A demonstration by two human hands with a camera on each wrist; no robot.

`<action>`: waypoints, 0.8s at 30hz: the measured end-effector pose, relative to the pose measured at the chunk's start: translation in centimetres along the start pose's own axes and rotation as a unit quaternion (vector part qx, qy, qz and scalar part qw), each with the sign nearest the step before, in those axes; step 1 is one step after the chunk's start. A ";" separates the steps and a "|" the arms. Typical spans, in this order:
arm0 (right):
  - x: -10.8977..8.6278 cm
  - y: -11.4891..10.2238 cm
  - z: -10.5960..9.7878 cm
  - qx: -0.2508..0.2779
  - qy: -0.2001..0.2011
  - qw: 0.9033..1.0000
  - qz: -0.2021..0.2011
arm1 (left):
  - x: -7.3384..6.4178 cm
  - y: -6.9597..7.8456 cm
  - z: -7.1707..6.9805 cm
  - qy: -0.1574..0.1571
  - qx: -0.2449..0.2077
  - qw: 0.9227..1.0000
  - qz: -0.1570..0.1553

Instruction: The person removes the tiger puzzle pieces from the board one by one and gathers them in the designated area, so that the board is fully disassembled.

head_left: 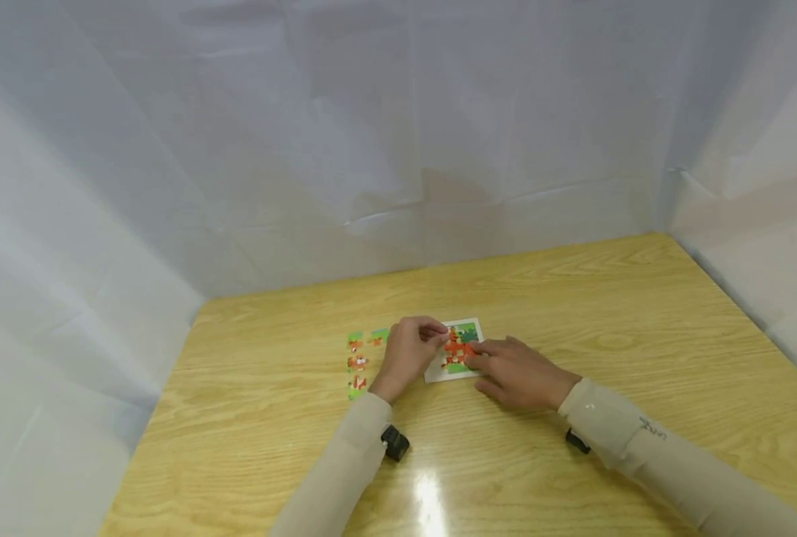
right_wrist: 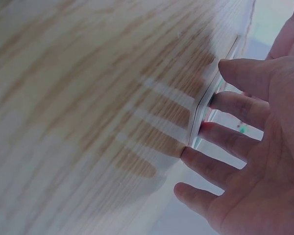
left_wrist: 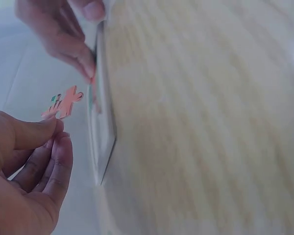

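My left hand point(head_left: 409, 354) pinches a red puzzle piece point(left_wrist: 63, 103) between thumb and fingertips, held just above the puzzle board. The white-rimmed board point(head_left: 438, 373) lies on the table, its right part filled with red and green pieces. Spread over the board's right side, my right hand point(head_left: 522, 373) touches it with its fingertips. In the right wrist view the fingers point(right_wrist: 230, 139) are fairly straight and rest at the board's edge. Part of the board is hidden behind both hands.
Several loose puzzle pieces point(head_left: 357, 363) lie in rows left of the board, partly covered by the left hand. The wooden table point(head_left: 613, 313) ends at white sheeting point(head_left: 344, 149) at the back and sides. Each wrist carries a small black camera point(head_left: 394, 443).
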State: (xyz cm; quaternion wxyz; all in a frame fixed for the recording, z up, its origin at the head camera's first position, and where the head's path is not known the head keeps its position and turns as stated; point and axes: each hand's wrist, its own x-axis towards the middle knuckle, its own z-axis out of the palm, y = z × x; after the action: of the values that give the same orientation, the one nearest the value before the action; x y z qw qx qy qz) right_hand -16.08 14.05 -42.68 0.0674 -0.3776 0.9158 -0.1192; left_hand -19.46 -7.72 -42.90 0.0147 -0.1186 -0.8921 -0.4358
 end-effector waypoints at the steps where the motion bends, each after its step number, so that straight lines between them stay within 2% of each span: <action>1: 0.0 0.0 0.0 0.002 -0.001 1.000 0.002 | -0.1 0.0 -0.2 0.003 -0.003 1.000 0.001; 15: -0.2 0.3 0.4 0.005 -0.001 1.000 0.002 | -1.6 -1.7 -4.1 0.046 -0.016 0.999 -0.020; 24: -0.3 0.2 0.4 0.004 0.007 1.000 -0.003 | -2.4 -3.0 -6.2 0.064 0.001 0.996 -0.064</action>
State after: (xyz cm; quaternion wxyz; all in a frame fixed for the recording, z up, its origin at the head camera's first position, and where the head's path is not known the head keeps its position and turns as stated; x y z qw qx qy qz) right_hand -15.92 14.33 -43.10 0.0621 -0.3794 0.9146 -0.1256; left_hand -18.27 -14.80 -41.68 0.0438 -0.0330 -0.8957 -0.4412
